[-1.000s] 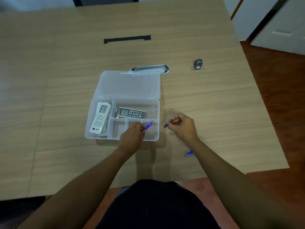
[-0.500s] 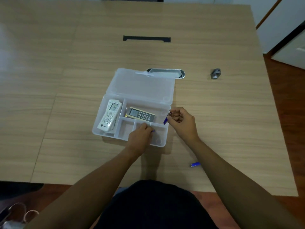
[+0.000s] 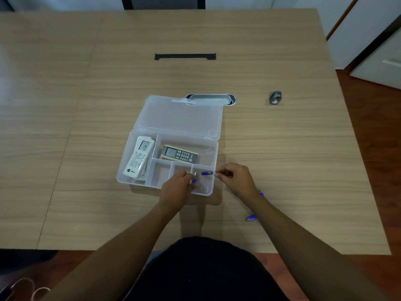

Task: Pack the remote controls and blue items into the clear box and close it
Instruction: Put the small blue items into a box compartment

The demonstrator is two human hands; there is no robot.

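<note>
The light tan wood-grain bench shows fine brown streaks and carries a black slot. The clear, frosted plastic box holds a white remote control with grey buttons and a gold-edged, dark grey remote control. Small blue items are bright violet-blue with silver tips; another blue item matches. A dull grey metal piece lies apart.

One view only — a wide-angle camera on the person's head, looking forward and steeply down at the table, near enough that both forearms fill the lower frame.
</note>
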